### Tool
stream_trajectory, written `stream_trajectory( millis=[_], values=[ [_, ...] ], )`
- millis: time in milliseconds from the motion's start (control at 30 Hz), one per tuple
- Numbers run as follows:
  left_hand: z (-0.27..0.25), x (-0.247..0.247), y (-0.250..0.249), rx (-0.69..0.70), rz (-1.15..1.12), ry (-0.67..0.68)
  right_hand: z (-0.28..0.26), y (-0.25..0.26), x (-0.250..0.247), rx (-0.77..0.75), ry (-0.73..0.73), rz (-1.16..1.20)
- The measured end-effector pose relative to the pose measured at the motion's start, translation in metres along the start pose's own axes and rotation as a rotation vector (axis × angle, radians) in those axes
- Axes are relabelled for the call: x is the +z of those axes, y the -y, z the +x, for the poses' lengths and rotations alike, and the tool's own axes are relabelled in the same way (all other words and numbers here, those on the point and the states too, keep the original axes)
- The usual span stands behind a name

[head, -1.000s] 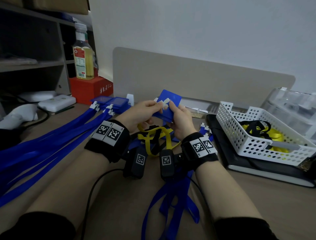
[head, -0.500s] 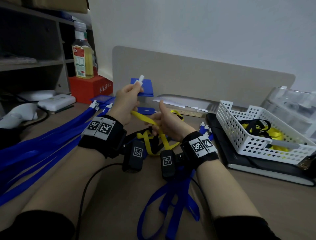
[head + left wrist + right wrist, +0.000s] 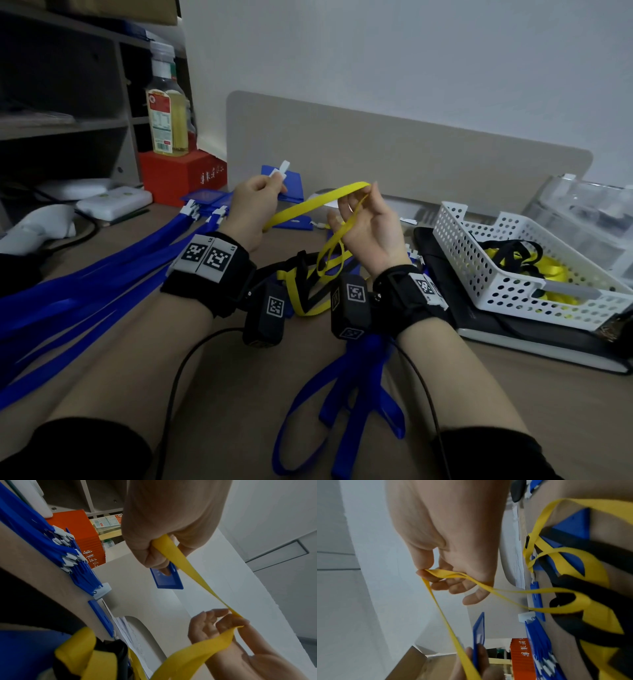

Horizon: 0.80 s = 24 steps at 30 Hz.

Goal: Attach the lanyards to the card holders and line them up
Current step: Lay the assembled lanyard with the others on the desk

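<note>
My left hand (image 3: 269, 188) is raised above the desk and grips a blue card holder (image 3: 289, 186) with a white clip (image 3: 281, 169) at its top. A yellow lanyard (image 3: 318, 202) also comes out of that fist (image 3: 164, 543) and stretches taut to my right hand (image 3: 359, 209). In the right wrist view the right hand (image 3: 436, 577) pinches the yellow lanyard (image 3: 447, 573) between thumb and forefinger, the other fingers loosely spread. The rest of the strap hangs in a loop down to a tangle of yellow and black lanyards (image 3: 308, 287) on the desk.
A row of blue lanyards (image 3: 102, 274) with card holders (image 3: 205, 198) lies at the left. Loose blue lanyards (image 3: 352, 394) lie under my right forearm. A white basket (image 3: 479, 246) with yellow and black lanyards stands at the right. A bottle (image 3: 166, 113) stands on a red box (image 3: 178, 174).
The left hand has lifted the card holder up and to the left. The right hand let go of the holder, took the yellow lanyard and rose, pulling it taut.
</note>
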<state>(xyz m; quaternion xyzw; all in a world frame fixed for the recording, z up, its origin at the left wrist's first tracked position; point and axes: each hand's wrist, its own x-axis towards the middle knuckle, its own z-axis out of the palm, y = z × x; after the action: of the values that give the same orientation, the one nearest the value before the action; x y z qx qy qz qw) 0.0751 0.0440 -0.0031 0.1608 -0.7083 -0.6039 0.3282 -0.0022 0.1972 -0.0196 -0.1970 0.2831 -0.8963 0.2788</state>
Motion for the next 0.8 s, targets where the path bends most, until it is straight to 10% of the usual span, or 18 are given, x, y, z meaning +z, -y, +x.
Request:
stream_trajectory(
  millis=[267,500,633,800],
  values=[
    [-0.002,0.002,0.002,0.001,0.001,0.009,-0.001,0.0,0.004,0.045,-0.022,-0.023],
    [-0.003,0.003,-0.002,-0.02,-0.032,0.029,-0.006,-0.019,0.012,0.084,0.001,-1.219],
    [-0.002,0.001,-0.002,-0.031,-0.095,0.024,-0.011,-0.018,0.016,0.292,0.209,-1.238],
    [-0.001,0.002,-0.003,-0.031,-0.076,-0.007,-0.01,-0.016,0.014,0.131,0.116,-1.091]
  ],
)
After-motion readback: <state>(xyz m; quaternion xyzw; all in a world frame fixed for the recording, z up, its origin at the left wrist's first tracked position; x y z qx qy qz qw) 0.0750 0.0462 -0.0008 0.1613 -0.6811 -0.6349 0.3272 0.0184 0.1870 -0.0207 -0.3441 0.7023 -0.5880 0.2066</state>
